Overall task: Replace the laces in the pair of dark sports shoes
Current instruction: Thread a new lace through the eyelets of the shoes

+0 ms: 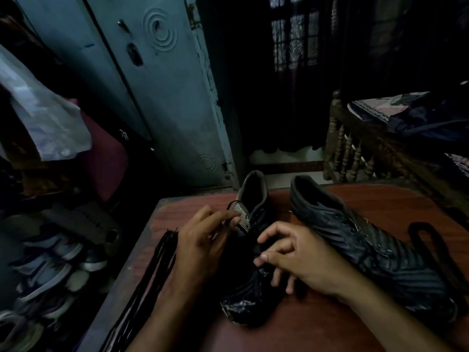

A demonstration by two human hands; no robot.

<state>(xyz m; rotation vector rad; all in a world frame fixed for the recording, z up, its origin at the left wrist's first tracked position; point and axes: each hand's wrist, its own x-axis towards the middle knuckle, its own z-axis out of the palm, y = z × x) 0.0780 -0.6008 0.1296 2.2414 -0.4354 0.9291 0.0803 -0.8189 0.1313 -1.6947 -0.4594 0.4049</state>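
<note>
Two dark sports shoes lie on a reddish wooden table [317,326]. The near shoe [250,298] sits between my hands, heel away from me. My left hand [200,242] pinches a thin black lace [232,205] near the striped tongue at the top eyelets. My right hand [302,255] rests over the middle of the same shoe, its curled fingers and thumb at the lacing; what they hold is hidden in the dark. The second shoe [368,245] lies to the right, untouched.
A bundle of black laces [152,270] lies along the table's left edge. A loose black lace [436,252] loops at the far right. Several shoes [48,270] are piled on the floor at left. A blue metal cupboard [157,92] stands behind, a wooden bed frame [355,151] at right.
</note>
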